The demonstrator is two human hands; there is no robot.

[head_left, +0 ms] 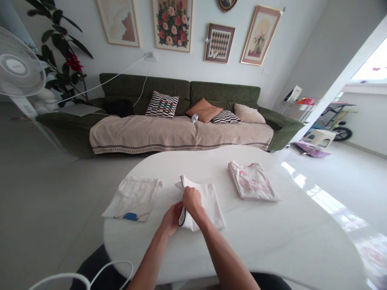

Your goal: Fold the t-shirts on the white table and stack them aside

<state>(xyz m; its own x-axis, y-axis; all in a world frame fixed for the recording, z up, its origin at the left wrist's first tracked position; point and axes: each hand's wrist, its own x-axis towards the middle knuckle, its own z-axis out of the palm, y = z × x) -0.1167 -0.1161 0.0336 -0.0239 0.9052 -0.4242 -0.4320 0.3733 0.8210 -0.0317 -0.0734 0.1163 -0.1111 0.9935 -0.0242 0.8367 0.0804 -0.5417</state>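
Note:
A white garment with dark trim (208,203) lies partly folded in the middle of the round white table (272,241). My right hand (191,200) rests on its left part, fingers curled and pressing the cloth down. My left hand (172,217) pinches the garment's near left edge by the dark trim. To the left lies a folded white garment with a blue print (133,198). On the right sits a folded white shirt with a pink print (252,181).
A green sofa (181,117) with a beige throw and several cushions stands behind the table. A white fan (18,66) and a plant are at the far left. A white cable (99,274) loops by the table's near left edge. Clutter lies at the right.

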